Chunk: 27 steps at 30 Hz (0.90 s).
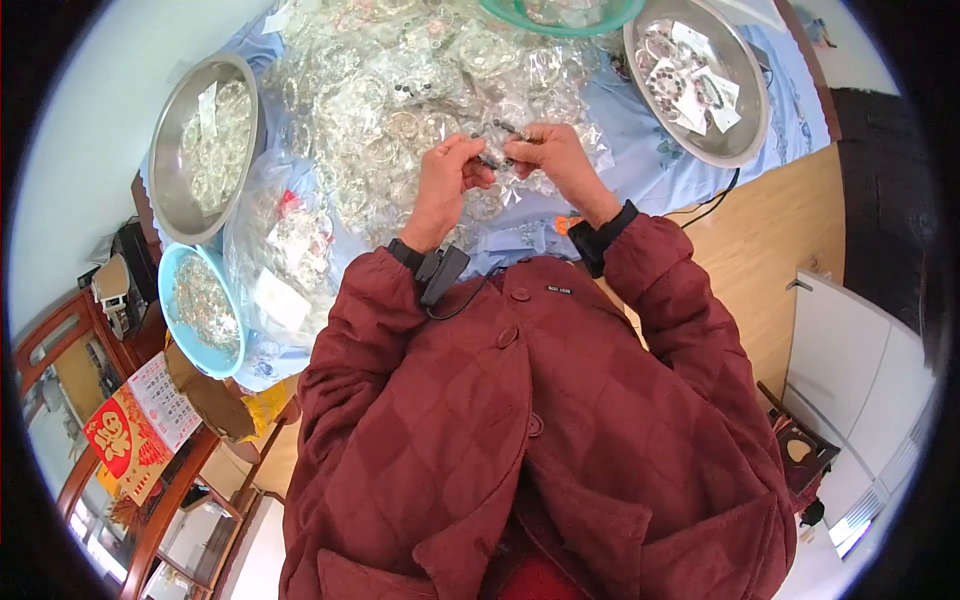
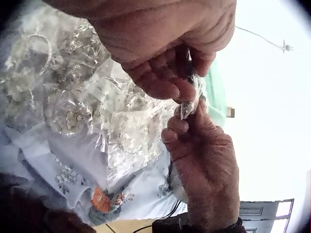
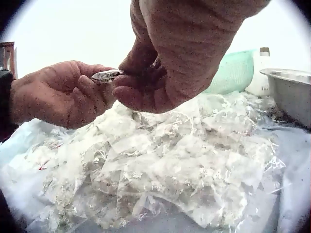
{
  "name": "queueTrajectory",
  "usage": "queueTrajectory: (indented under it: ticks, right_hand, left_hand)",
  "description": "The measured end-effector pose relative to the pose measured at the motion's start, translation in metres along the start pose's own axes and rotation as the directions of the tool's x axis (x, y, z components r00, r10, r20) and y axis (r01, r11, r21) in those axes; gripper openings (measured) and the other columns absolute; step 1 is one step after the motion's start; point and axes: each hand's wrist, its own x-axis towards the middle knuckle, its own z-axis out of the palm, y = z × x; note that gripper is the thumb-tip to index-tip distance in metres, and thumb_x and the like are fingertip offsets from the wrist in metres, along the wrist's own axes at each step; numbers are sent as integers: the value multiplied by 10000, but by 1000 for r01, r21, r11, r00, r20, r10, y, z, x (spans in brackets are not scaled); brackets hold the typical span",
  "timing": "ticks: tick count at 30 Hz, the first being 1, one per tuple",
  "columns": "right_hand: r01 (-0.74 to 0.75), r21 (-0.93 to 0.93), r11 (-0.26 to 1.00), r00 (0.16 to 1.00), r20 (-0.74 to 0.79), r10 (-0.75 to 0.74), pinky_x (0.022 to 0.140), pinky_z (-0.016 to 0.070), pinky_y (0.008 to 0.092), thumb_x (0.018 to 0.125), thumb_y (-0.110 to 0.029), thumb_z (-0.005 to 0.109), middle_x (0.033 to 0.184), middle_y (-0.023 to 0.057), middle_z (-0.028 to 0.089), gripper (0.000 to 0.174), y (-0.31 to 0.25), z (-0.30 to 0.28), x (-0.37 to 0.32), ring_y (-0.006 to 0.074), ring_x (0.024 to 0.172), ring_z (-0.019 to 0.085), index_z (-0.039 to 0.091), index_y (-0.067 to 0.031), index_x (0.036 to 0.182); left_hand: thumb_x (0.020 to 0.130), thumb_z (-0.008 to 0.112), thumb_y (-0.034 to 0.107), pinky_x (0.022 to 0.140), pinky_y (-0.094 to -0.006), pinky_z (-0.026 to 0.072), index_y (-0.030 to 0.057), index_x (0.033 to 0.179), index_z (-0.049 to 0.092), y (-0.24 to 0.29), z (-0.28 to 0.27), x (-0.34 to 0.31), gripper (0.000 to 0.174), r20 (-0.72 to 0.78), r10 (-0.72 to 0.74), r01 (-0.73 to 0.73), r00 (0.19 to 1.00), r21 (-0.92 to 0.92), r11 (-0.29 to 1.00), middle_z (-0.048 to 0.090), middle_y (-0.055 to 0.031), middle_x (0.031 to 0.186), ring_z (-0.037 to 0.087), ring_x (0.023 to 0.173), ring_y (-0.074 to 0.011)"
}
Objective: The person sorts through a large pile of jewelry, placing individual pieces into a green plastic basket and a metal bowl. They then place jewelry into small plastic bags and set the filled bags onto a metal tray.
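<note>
In the head view both hands meet over a heap of clear packets (image 1: 400, 120). My left hand (image 1: 447, 180) pinches one side of a small clear packet with dark beads (image 1: 488, 160); my right hand (image 1: 555, 160) pinches the other side. The left wrist view shows the packet (image 2: 189, 108) between the fingertips of the left hand (image 2: 165, 43) and the right hand (image 2: 204, 160). In the right wrist view its shiny edge (image 3: 104, 75) spans from the left hand (image 3: 58, 94) to the right hand (image 3: 180, 53). Curled fingers partly hide the packet.
Metal bowls with packets stand at the left (image 1: 160, 150) and the right (image 1: 755, 90). A green basket (image 1: 560, 28) is at the far edge. At the left are a blue basin (image 1: 170, 290) and a large clear bag (image 1: 250, 240). A blue cloth (image 1: 640, 190) covers the table.
</note>
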Motion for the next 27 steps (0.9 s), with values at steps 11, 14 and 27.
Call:
queueTrajectory:
  ticks: [11,14,27]
  right_hand:
    - [-37,-17,999,998,-46,36,556,479,241,773,-129,639,683,48,609,178,10,8,-8,107,582,575,632,23,864]
    - [-82,35,996,997,16,82,574,484,246,772,-141,637,734,60,620,215,7,9,-12,116,621,586,626,26,906]
    - [-133,-36,990,991,7,133,582,467,222,763,-110,653,740,25,627,153,9,8,-1,100,646,584,651,11,857]
  left_hand:
    - [816,546,214,450,-212,339,76,719,539,-5,-6,2,169,-11,59,-56,998,186,981,505,-3,569,451,462,-79]
    - [826,543,232,456,-214,337,85,760,547,-13,-18,2,161,-16,56,-51,998,228,972,514,-1,598,463,488,-79]
    - [811,557,199,498,-212,390,57,681,566,-15,-34,-10,193,163,83,-128,983,286,950,530,9,597,486,542,-60]
